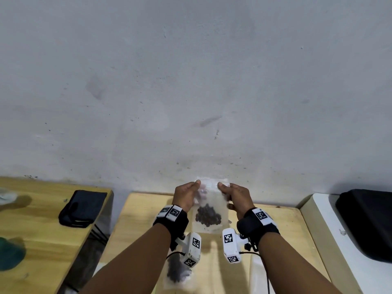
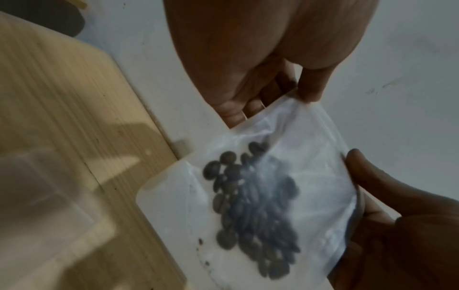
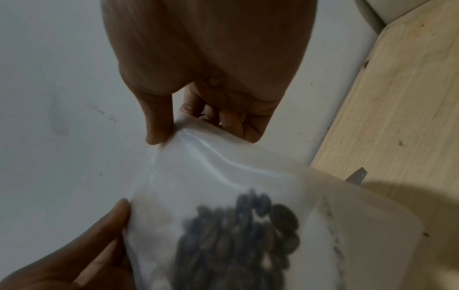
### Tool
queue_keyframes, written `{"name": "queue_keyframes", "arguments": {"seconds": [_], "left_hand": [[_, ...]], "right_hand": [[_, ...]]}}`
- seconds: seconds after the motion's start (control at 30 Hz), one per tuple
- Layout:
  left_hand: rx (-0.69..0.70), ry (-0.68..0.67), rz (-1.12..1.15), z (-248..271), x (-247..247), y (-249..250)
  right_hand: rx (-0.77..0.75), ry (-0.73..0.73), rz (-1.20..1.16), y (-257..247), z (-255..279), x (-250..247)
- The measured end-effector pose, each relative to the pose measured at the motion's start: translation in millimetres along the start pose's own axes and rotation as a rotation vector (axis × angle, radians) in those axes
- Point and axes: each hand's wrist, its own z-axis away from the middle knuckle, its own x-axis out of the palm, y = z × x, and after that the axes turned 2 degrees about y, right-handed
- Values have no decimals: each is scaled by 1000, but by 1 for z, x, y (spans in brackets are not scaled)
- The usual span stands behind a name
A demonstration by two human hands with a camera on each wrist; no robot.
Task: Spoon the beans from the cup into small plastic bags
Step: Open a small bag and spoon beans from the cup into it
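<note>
Pinching bag [image 1: 212, 200] of beans [image 1: 208, 215]: left hand [image 1: 186, 195]; right hand [image 1: 236, 197]

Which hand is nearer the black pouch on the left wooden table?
Left. The left hand pinches the clear plastic bag of dark beans on the side toward the black pouch; the right hand grips its far side.

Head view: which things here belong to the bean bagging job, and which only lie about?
Job: held bag with beans, pinched at the top by left hand and right hand; filled bag on the table.
Lying about: black pouch, black case.
</note>
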Motion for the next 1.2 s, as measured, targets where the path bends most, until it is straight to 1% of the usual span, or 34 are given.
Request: {"name": "queue_keyframes", "arguments": {"seconds": [0.07,0.13,0.2,0.3,0.43,0.5,0.6,0.67,0.7,0.8,0.87,0.93,1.03,1.1,1.2], "left_hand": [[2,11,0,-1,-3,-1],[32,18,-17,0,-5,0],[62,33,-34,0,-4,1],[67,66,-52,0,-2,1],[80,121,-68,-4,-3,-6],[88,153,-47,-3,-6,-10],[93,200,-51,-4,-16,-22],[56,227,-63,-4,-25,-34],[26,237,-71,-3,-28,-39],[-61,265,-91,4,-42,-54],[-67,201,-86,13,-50,-65],[-78,151,-155,25,-59,-79],[-125,146,-213,37,-78,-109],[-180,157,-251,43,-92,-127],[-251,155,-321,50,-106,-154]], "right_hand": [[-6,21,-6,-1,1,-5],[-16,36,3,-2,1,-8],[-18,36,12,-2,2,-7],[-15,46,0,-1,4,-2],[-121,58,39,4,8,2],[-173,21,90,14,11,1],[-226,-125,262,37,15,1],[-189,-217,356,51,18,4],[-166,-228,373,55,20,5],[-98,-155,334,69,21,10],[-52,-140,356,77,21,12],[13,-181,415,89,20,16],[95,-263,538,112,24,21],[148,-293,598,129,29,28],[175,-333,700,152,36,39]]}}
